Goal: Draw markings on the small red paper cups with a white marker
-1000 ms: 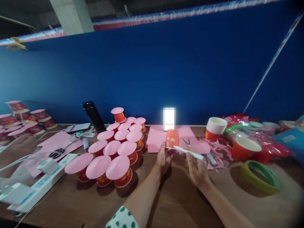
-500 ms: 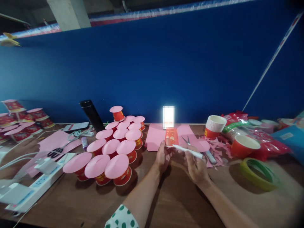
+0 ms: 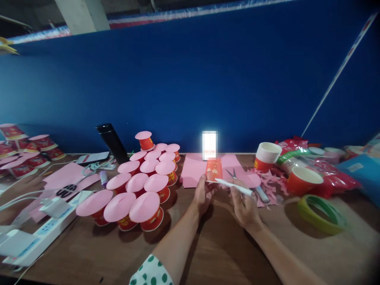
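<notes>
My left hand [image 3: 202, 194] is closed on an upside-down red paper cup [image 3: 214, 170], pressing it onto a pink paper sheet [image 3: 194, 171] near the middle of the wooden table [image 3: 225, 253]. My right hand [image 3: 244, 204] grips a white pen [image 3: 234, 187] whose tip touches the paper at the cup's rim. Scissors [image 3: 232, 174] lie just behind the pen on the pink sheet.
Several red cups capped with pink discs [image 3: 139, 186] stand to the left, beside a black flask [image 3: 111, 143]. A lit phone [image 3: 209, 145] leans on the blue wall. At right are a cup stack [image 3: 267, 156], a single cup [image 3: 303, 180], pink scraps [image 3: 274, 186], a tape roll [image 3: 322, 213]. A power strip [image 3: 44, 229] lies far left.
The view has drifted slightly; both hands keep their hold on the cup and pen with hardly any movement.
</notes>
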The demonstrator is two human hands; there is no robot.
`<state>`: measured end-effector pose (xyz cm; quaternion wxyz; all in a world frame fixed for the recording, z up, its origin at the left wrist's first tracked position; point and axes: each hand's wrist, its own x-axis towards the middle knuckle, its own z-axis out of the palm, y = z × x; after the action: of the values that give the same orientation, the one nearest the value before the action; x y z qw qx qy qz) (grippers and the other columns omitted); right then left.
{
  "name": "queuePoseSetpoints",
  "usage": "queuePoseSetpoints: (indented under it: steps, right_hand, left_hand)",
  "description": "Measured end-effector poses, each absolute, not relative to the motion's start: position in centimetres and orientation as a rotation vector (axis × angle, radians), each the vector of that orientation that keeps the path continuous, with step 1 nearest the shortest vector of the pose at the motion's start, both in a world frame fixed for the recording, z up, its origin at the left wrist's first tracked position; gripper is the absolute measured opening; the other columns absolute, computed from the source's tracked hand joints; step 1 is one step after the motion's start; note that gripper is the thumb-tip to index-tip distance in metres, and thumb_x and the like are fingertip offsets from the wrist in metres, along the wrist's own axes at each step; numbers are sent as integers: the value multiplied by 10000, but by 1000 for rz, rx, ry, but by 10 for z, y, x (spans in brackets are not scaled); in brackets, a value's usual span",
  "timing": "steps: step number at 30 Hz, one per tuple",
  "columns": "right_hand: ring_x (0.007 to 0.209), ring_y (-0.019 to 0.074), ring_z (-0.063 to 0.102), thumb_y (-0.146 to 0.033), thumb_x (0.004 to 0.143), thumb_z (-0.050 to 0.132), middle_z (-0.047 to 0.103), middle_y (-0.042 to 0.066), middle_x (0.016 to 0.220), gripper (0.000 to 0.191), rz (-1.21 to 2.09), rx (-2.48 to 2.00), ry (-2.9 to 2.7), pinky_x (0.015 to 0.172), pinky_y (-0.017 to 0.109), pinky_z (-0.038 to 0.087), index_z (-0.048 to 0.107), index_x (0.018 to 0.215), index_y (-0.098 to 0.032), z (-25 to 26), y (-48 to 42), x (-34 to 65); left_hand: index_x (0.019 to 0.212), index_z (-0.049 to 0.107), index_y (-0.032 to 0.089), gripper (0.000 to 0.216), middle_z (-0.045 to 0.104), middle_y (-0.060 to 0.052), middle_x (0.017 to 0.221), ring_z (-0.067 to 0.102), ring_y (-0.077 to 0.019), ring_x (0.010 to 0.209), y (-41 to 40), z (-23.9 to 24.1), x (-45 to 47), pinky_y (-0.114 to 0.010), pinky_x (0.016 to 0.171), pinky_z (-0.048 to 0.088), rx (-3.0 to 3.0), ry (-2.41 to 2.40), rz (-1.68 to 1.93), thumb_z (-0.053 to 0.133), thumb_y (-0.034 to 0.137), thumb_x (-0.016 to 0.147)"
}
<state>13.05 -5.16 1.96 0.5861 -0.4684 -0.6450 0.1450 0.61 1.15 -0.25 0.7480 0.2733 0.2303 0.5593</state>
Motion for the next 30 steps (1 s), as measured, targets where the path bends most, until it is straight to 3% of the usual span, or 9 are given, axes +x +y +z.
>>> queuePoseSetpoints:
  steps: [6,30]
  right_hand:
    - [804,196,648,-359,938,420,682,94,947,284,314,-1101,-1503,674,298,537,624,1035,-187,20,-51,130]
    - [939,215,631,-316,938,419,662,106,1023,273,293,-1087,-1579,823,355,521,618,1071,-185,19,-48,132]
  left_hand:
    - [1017,605,153,330,670,-92,993,618,-196,889,12,-4,6,-367,871,466,606,501,1227,507,417,844]
    - [1021,588,159,359,669,-84,974,625,-176,822,12,-4,9,-359,837,470,637,550,1241,528,452,822]
